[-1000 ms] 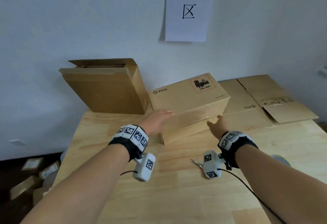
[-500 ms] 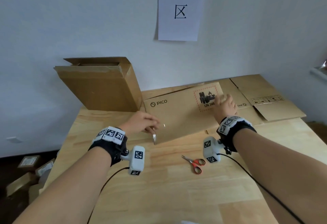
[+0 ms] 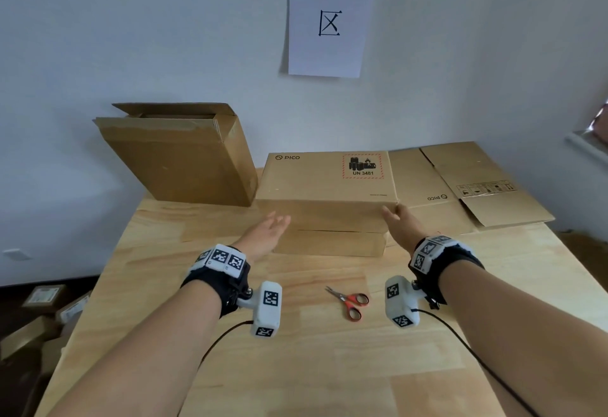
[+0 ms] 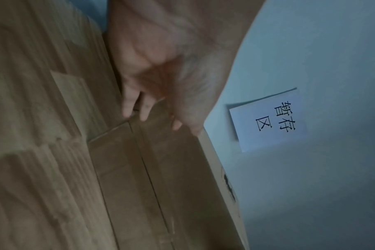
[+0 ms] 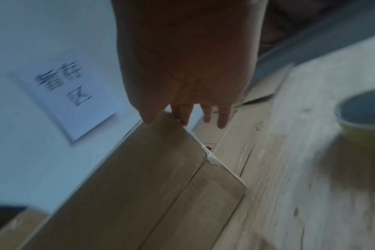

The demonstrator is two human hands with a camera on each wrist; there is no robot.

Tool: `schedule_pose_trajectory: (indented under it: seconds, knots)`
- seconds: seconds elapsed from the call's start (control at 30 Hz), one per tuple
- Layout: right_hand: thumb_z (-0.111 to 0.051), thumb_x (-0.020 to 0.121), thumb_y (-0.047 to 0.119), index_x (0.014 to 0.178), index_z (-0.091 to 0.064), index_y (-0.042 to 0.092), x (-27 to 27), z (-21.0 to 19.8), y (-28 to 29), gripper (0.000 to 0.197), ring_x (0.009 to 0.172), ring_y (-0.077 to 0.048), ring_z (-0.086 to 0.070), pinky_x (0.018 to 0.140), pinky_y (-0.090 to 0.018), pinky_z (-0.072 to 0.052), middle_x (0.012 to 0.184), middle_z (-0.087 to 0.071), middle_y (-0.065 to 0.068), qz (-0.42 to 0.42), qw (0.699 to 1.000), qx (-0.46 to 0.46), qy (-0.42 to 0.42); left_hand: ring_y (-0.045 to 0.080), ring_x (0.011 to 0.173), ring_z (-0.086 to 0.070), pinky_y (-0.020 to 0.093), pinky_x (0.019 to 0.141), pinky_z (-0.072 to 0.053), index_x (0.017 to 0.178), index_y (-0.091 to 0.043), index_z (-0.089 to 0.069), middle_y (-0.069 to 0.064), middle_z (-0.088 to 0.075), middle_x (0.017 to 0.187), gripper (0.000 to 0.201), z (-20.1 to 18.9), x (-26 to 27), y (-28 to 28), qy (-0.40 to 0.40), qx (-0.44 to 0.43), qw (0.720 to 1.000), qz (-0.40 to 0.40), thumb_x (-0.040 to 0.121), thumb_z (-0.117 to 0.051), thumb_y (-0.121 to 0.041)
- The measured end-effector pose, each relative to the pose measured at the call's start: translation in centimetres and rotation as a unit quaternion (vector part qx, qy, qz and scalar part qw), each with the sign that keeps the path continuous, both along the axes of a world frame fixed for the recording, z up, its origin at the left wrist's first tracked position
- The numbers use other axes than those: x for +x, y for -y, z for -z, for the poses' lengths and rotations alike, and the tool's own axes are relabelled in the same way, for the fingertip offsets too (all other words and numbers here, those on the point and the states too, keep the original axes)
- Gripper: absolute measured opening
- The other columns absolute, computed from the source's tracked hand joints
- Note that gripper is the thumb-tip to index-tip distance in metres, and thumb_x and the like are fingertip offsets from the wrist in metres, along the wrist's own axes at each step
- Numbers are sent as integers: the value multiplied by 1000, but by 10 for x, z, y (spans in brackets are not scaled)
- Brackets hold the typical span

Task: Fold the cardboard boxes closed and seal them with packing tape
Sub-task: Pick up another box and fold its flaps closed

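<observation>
A brown PICO cardboard box (image 3: 329, 183) stands on the wooden table (image 3: 296, 367), its near side showing two flaps folded shut with a seam (image 3: 329, 230) between them. My left hand (image 3: 268, 234) is open, fingers straight, at the box's near left corner (image 4: 126, 125). My right hand (image 3: 396, 217) is open with its fingertips (image 5: 149, 118) on the near right top corner of the box (image 5: 139, 169). A roll of packing tape (image 5: 362, 115) stands on the table to the right, seen only in the right wrist view.
Red-handled scissors (image 3: 350, 301) lie on the table between my wrists. An open cardboard box (image 3: 184, 156) leans against the wall at back left. Flattened boxes (image 3: 460, 186) lie at back right. A paper sign (image 3: 330, 15) hangs on the wall. Small boxes (image 3: 42, 304) sit on the floor left.
The PICO box was tipped and turned, and now rests squarely with its flap side facing me. Both hands moved from gripping its edges to the near corners.
</observation>
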State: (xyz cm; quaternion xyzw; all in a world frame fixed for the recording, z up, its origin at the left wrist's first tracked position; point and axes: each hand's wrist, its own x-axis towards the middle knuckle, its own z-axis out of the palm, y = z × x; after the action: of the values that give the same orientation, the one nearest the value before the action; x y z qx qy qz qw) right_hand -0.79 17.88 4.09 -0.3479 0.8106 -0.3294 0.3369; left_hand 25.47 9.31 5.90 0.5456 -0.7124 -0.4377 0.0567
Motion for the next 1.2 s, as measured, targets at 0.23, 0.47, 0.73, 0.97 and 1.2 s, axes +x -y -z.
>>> schedule_pose_trajectory:
  seconds: [0.23, 0.47, 0.73, 0.97, 1.2]
  knots:
    - [-30, 100, 41, 139, -38, 9, -12, -8, 4, 51, 123, -30, -47, 97, -40, -38, 137, -48, -14, 17, 1000, 16, 0, 25, 113, -46, 31, 96, -38, 139, -7, -36, 12, -21, 148, 44, -5, -17, 45, -30, -135, 966, -218, 99, -44, -26]
    - [-24, 101, 41, 130, -48, 5, -5, -19, 23, 52, 94, -26, -56, 81, -34, -44, 102, -59, -13, 50, 997, 50, 5, 25, 99, -56, 38, 90, -50, 120, -8, -48, 12, -56, 118, 26, 9, -12, 73, -99, -35, 964, -243, 99, -46, -23]
    - [-10, 96, 58, 117, -58, 4, 2, -19, 18, 76, 84, -21, -56, 83, -31, -47, 104, -63, -15, -5, 992, 124, -33, 20, 113, -57, 37, 104, -42, 110, -10, -52, 7, -59, 117, 27, 40, 55, 28, -234, 41, 948, -210, 87, -66, -12]
    - [-37, 98, 7, 138, -36, -3, 33, 2, 13, 41, 122, -30, -46, 100, -36, -40, 138, -44, -19, -57, 982, 180, -15, 22, 113, -53, 34, 99, -42, 119, -10, -57, 7, -59, 126, 29, 80, 90, 10, -26, 5, 976, -217, 95, -45, -2]
    - [-34, 100, 31, 145, -26, 7, 32, 23, 24, 52, 129, -34, -41, 107, -43, -35, 144, -39, -18, 2, 995, 103, 6, 28, 118, -52, 42, 98, -46, 128, -18, -51, 6, -49, 137, 30, 66, 103, 7, -91, -21, 933, -349, 102, -36, -23]
